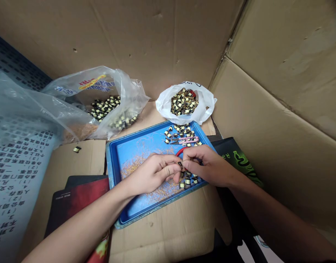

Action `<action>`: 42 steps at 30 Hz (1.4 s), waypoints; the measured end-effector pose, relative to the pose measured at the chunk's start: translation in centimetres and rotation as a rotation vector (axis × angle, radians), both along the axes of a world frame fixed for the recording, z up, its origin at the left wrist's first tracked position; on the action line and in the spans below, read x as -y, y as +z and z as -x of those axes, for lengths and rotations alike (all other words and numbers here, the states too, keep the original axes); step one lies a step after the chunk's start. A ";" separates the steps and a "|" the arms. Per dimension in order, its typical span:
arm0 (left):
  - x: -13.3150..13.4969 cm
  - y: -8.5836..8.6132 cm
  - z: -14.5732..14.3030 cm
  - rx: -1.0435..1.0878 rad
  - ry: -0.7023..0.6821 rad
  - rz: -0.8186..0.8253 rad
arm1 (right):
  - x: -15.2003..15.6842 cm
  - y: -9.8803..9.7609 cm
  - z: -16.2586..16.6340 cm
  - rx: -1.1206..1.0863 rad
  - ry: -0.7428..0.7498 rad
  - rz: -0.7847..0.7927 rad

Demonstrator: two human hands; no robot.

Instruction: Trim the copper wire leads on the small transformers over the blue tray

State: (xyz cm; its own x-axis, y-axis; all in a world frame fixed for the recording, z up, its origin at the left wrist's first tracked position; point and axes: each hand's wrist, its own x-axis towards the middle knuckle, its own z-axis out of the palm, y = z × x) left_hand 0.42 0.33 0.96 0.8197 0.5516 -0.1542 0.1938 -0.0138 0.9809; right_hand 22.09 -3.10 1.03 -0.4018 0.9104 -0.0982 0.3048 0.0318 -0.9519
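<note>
My left hand [157, 171] is closed over the blue tray [112, 182], its fingertips pinching a small black wound coil [180, 165] with thin copper-coloured wire. My right hand [207, 164] meets it from the right, thumb and forefinger pressed together against the coil's edge; what lies between them is hidden. A red curved thing [181, 150] shows partly behind my right hand. Pink-handled thread snips [185, 140] lie among yellow-and-black coils [170, 133] at the tray's far right. More coils [187, 181] sit below my hands, and copper-coloured wire clippings [133, 164] cover the tray's left and middle.
Behind the tray stand a white bag [163, 106] of wired coils and a clear bag [132, 95] of yellow-and-black coils. One loose coil [77, 149] lies on the cardboard at left. Cardboard walls [162, 44] rise behind and to the right. Dark mats [80, 197] lie at the sides.
</note>
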 end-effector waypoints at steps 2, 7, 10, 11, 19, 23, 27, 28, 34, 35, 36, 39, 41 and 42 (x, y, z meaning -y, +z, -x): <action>0.0 0.0 0.0 0.018 -0.001 0.025 | 0.0 -0.1 -0.2 -0.002 0.017 -0.002; 0.0 0.0 -0.1 0.017 -0.006 0.041 | -0.1 -0.1 -0.1 -0.014 0.013 0.027; -0.1 0.1 -0.1 0.017 -0.018 0.034 | -0.3 -0.1 0.0 -0.041 0.021 0.053; -0.1 0.1 -0.1 0.014 -0.021 0.031 | -0.3 -0.1 -0.1 -0.050 0.027 0.057; 0.0 0.0 0.0 0.007 -0.021 0.002 | 0.1 0.4 0.2 -0.063 0.017 0.078; 0.2 0.2 0.0 0.013 -0.015 0.034 | 0.3 0.5 0.2 -0.016 0.009 0.046; 0.2 -0.1 -0.1 0.141 0.056 0.152 | -0.3 0.3 -1.2 -0.022 -0.117 -0.051; 0.1 -0.3 -0.1 0.189 0.103 0.171 | -0.6 0.2 -1.7 -0.012 -0.184 -0.105; -0.7 -1.6 -0.5 0.400 0.463 0.104 | -1.5 -1.0 -2.9 0.498 -0.313 -0.547; -0.7 -1.7 -0.5 0.392 0.484 0.097 | -1.5 -1.2 -2.8 0.576 -0.280 -0.603; -0.8 -1.7 -0.5 0.383 0.499 0.091 | -1.4 -1.3 -2.6 0.620 -0.235 -0.632; -0.8 -1.7 -0.4 0.373 0.542 0.086 | -0.9 -1.5 -1.7 0.626 -0.034 -0.634; -0.7 -1.6 -0.4 0.360 0.552 0.099 | -0.5 -1.5 -0.9 0.642 0.062 -0.628; -0.7 -1.6 -0.4 0.348 0.547 0.107 | -0.4 -1.6 -0.5 0.672 0.077 -0.632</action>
